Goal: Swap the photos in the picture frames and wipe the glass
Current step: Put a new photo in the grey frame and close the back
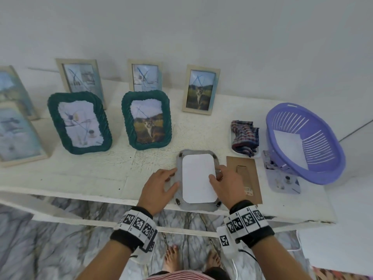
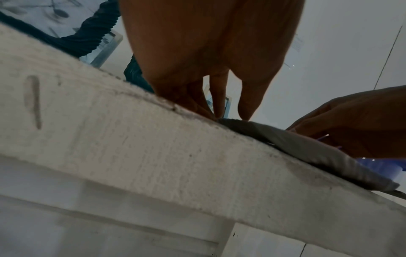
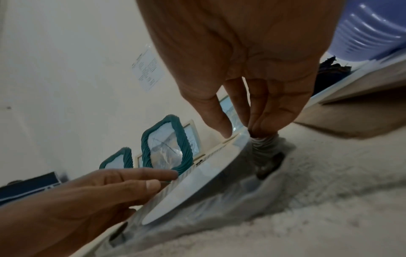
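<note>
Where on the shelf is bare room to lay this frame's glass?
Left of the left hand, the front strip below the two green frames lies bare. Right is crowded: brown backing board, checked cloth, purple basket, loose photos beneath it.

No legible text, brand or number found in any view. The wrist bands (image 1: 139, 223) carry black-and-white square code markers, not readable as characters. A sheet on the wall (image 3: 147, 69) shows printed lines, too small and blurred to read. A small label on the brown backing board (image 1: 248, 191) is likewise unreadable.
</note>
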A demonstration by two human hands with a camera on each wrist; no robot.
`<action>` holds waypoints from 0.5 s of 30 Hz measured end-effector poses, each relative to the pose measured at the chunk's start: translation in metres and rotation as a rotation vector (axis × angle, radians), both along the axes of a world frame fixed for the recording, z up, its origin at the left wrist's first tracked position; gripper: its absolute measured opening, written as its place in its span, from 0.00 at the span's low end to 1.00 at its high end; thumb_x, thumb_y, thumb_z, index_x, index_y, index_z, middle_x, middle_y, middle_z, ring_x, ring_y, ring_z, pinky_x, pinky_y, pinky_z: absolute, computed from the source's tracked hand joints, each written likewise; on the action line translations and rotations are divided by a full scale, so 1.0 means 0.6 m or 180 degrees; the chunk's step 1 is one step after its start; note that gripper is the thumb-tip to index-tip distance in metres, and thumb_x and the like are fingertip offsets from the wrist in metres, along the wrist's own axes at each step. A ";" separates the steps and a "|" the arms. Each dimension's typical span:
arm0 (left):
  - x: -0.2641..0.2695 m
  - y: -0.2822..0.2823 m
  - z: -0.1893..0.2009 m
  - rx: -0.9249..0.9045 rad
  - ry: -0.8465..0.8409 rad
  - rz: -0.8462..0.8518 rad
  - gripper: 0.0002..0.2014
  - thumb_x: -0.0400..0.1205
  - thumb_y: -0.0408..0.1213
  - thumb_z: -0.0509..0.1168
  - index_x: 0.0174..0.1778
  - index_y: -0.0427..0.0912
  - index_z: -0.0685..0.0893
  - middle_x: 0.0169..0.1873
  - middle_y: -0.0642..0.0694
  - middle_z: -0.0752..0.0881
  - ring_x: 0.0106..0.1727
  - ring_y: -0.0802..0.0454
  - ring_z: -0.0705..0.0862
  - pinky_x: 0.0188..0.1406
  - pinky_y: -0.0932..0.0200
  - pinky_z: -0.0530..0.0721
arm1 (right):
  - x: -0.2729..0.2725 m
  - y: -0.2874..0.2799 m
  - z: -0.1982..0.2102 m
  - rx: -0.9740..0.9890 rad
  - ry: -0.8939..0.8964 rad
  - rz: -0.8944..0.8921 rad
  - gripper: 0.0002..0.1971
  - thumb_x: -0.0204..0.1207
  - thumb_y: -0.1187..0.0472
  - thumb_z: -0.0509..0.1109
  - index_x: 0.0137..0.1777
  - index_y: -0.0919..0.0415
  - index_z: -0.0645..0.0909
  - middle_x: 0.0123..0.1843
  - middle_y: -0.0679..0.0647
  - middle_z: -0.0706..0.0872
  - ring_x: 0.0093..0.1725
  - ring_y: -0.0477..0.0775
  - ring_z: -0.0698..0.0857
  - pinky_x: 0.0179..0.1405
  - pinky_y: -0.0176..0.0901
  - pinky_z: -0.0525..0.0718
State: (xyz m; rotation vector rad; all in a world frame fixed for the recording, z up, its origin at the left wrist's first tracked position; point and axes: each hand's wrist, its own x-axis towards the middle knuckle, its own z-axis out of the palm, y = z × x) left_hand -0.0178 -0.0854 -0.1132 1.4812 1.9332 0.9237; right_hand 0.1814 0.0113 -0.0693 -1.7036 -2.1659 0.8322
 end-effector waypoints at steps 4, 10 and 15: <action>-0.001 -0.001 -0.008 0.0068 -0.0023 -0.0008 0.29 0.78 0.57 0.62 0.74 0.48 0.79 0.57 0.52 0.81 0.55 0.56 0.80 0.58 0.58 0.78 | 0.000 -0.004 -0.007 0.0031 -0.0143 0.0059 0.16 0.80 0.55 0.67 0.65 0.60 0.79 0.42 0.53 0.82 0.42 0.51 0.80 0.44 0.43 0.79; 0.001 -0.003 -0.018 0.0220 0.0006 -0.0004 0.32 0.76 0.61 0.57 0.74 0.49 0.78 0.56 0.56 0.80 0.54 0.58 0.79 0.56 0.62 0.76 | 0.002 -0.005 -0.007 -0.0007 -0.0270 0.0266 0.16 0.81 0.54 0.65 0.66 0.59 0.79 0.45 0.49 0.79 0.46 0.49 0.80 0.51 0.45 0.81; 0.002 -0.004 -0.019 0.0241 -0.0067 0.0045 0.32 0.76 0.61 0.58 0.75 0.52 0.76 0.56 0.59 0.81 0.54 0.60 0.78 0.56 0.62 0.75 | 0.005 -0.008 -0.003 0.0044 -0.0105 0.0191 0.15 0.81 0.54 0.66 0.65 0.59 0.79 0.46 0.49 0.79 0.43 0.48 0.78 0.46 0.40 0.77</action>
